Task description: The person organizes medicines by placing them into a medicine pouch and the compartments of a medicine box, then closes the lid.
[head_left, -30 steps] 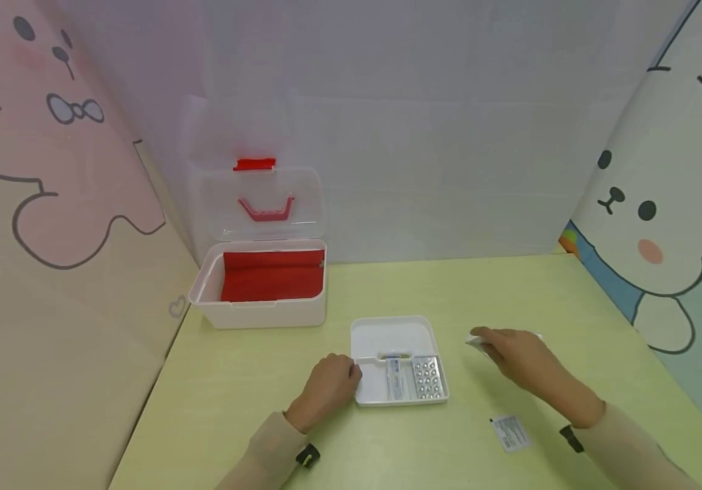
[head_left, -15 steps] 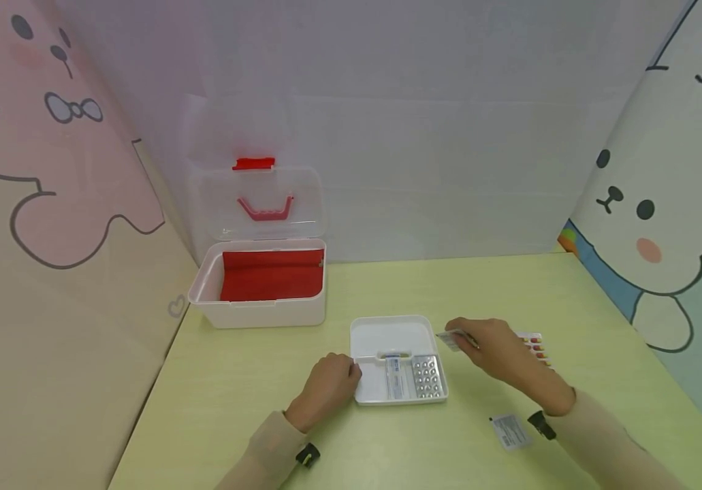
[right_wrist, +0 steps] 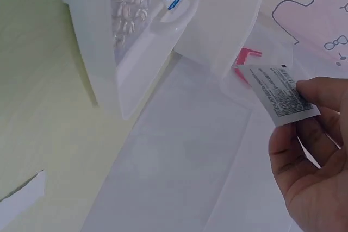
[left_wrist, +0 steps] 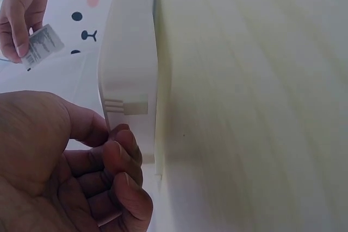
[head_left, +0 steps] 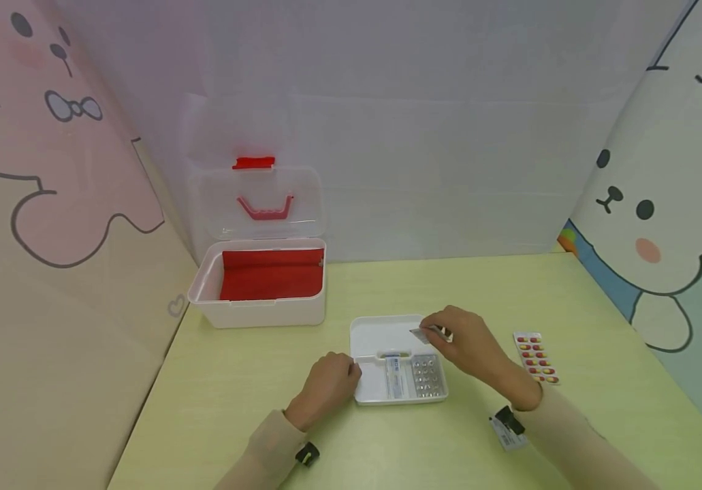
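Observation:
A small white case (head_left: 387, 335) lies with its lid folded back on the table. My left hand (head_left: 329, 384) is at its left edge; in the left wrist view the thumb and curled fingers pinch the case's rim. Over the lid, my right hand (head_left: 470, 347) pinches a small printed sachet (right_wrist: 280, 93) between thumb and fingers, tilted and apart from the case. Inside the case, a silver blister pack of pills (head_left: 427, 376) fills the right compartment. Beside it lies a clear packet with blue print (head_left: 395, 378). The left compartment shows bare white plastic.
A blister pack of red and yellow capsules (head_left: 536, 357) lies at the right. Another sachet (head_left: 506, 435) is partly hidden under the right wrist strap. At the back left stands a white box (head_left: 265, 314) with its clear lid raised and something red (head_left: 273, 275) inside.
My right hand has carried the sachet leftward from the table's right side to above the case lid, uncovering the capsule blister pack. My left hand has stayed at the case.

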`<state>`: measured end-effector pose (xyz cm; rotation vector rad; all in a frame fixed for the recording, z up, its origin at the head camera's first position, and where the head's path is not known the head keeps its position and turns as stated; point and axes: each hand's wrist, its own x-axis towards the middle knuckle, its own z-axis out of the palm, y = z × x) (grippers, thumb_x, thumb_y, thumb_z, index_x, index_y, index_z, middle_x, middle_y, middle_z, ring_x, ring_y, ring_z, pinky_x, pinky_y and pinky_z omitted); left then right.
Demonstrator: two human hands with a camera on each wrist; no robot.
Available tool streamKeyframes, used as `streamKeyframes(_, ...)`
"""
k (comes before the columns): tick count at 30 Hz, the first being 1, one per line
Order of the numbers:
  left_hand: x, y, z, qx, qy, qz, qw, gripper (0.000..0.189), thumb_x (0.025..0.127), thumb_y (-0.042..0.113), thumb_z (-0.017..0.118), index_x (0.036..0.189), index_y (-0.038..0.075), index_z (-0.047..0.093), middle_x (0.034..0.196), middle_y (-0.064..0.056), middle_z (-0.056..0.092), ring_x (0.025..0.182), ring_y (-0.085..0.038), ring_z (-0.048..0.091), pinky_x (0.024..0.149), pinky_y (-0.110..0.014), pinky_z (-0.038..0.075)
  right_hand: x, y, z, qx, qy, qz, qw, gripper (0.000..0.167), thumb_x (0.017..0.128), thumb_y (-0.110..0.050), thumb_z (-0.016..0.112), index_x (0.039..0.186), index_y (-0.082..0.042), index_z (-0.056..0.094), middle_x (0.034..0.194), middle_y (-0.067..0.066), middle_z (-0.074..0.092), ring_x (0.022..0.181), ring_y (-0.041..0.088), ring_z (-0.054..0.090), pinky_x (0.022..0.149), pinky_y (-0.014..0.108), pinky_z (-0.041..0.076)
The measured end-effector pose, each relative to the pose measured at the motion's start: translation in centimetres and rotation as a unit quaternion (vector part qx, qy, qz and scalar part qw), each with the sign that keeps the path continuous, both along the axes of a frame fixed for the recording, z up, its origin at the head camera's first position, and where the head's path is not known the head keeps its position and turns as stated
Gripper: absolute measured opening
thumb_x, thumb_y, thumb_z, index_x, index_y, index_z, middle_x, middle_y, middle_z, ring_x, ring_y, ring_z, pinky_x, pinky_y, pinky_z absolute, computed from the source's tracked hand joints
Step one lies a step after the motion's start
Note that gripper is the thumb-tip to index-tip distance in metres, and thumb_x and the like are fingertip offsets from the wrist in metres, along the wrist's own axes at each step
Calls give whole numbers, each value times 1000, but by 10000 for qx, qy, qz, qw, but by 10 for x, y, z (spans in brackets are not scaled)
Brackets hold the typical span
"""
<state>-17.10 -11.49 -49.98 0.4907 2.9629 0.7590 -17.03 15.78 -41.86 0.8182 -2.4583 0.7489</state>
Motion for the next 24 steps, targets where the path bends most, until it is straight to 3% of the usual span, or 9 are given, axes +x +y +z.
streamKeyframes(5, 0, 0, 0, 59, -78, 15, 10000, 35, 92, 18, 53, 57, 16, 52, 53, 8, 36, 48, -7, 34, 42, -23, 29, -1, -11, 0, -308, -197, -257, 9990, 10, 82, -6, 77, 90, -11, 75, 81, -1, 71, 62, 5, 51, 55, 20, 43)
streamKeyframes(11, 0, 0, 0, 71, -122, 25, 9999, 35, 92, 18, 52, 57, 15, 53, 53, 8, 37, 48, -7, 34, 43, -24, 28, 1, -22, -1, -539, -971, -180, 9936, 7, 86, -7, 72, 93, -9, 73, 86, 0, 73, 70, 4, 60, 60, 19, 51)
streamKeyframes(24, -1, 0, 1, 120, -179, -18, 9998, 36, 93, 18, 52, 57, 15, 51, 53, 8, 37, 46, -7, 35, 41, -24, 29, 3, -43, -18, -262, -1820, 160, 9828, 5, 87, -10, 72, 92, -10, 73, 86, 0, 74, 76, 9, 69, 65, 18, 54)
